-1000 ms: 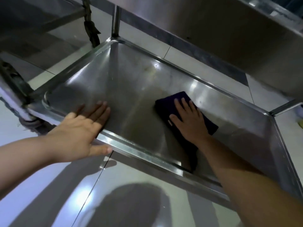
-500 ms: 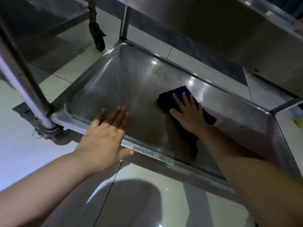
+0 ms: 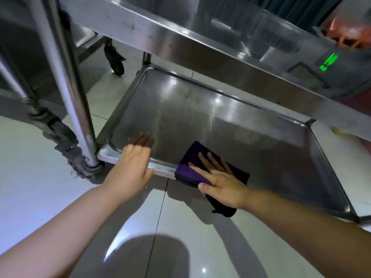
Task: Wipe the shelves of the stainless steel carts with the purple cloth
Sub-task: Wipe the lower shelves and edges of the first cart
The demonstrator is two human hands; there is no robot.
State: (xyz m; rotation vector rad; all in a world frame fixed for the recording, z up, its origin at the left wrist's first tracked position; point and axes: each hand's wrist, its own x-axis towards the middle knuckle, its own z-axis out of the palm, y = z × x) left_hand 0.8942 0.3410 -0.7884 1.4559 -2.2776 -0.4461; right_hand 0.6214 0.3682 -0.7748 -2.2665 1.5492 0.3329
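While the right hand (image 3: 218, 182) lies flat with fingers (image 3: 202, 160) straight and spread, it presses the folded purple cloth (image 3: 192, 167) against the near rim of the bottom shelf (image 3: 230, 121) of the stainless steel cart. One part of the cloth lies on the shelf surface; the rest hangs over the front edge, with a dark end drooping below the wrist toward the tiled floor (image 3: 40, 177). The left hand (image 3: 133, 163) rests on the same rim just beside the cloth, near the front left corner, its fingers extended and relaxed onto the steel, gripping nothing. Close to that corner stands the cart's upright post (image 3: 66, 77), ending in a caster wheel (image 3: 88, 169). An upper shelf (image 3: 200, 47) spans overhead. Another caster (image 3: 115, 61) shows farther back.
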